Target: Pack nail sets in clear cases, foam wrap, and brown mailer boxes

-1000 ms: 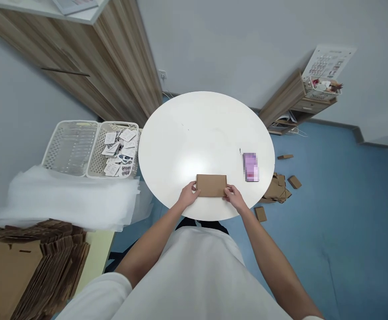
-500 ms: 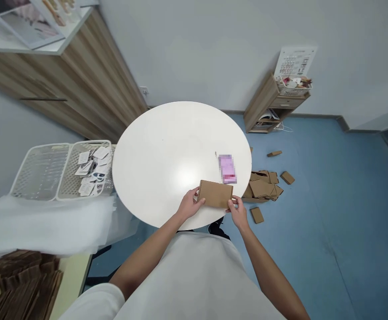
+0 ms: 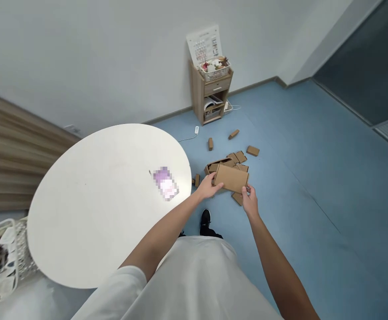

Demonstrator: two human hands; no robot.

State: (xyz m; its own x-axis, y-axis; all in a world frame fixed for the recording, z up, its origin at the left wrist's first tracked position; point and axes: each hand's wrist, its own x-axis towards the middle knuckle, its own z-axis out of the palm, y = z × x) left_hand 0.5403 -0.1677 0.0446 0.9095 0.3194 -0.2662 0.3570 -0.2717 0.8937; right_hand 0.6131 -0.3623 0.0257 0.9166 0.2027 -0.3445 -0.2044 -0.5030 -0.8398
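A flat, closed brown cardboard box (image 3: 231, 178) is held out in front of me, over the floor to the right of the table. My left hand (image 3: 208, 186) grips its left end, thumb on top. At the lower right corner my right hand (image 3: 250, 201) is closed on it, fingers partly hidden under the edge. Beneath and behind it lies a pile of similar cardboard boxes (image 3: 240, 156), in a larger open carton (image 3: 210, 168) that is partly covered by the held box.
The round white table (image 3: 107, 186) carries a blurred purple item (image 3: 166, 183). Loose boxes (image 3: 253, 150) lie scattered on the blue floor. A small wooden cabinet (image 3: 198, 91) stands by the wall, a power strip (image 3: 196, 130) before it. A white basket (image 3: 1, 262) of cards is at lower left.
My view has turned to the right. Both hands have carried the cardboard box from above the table's front edge to over the pile on the floor.
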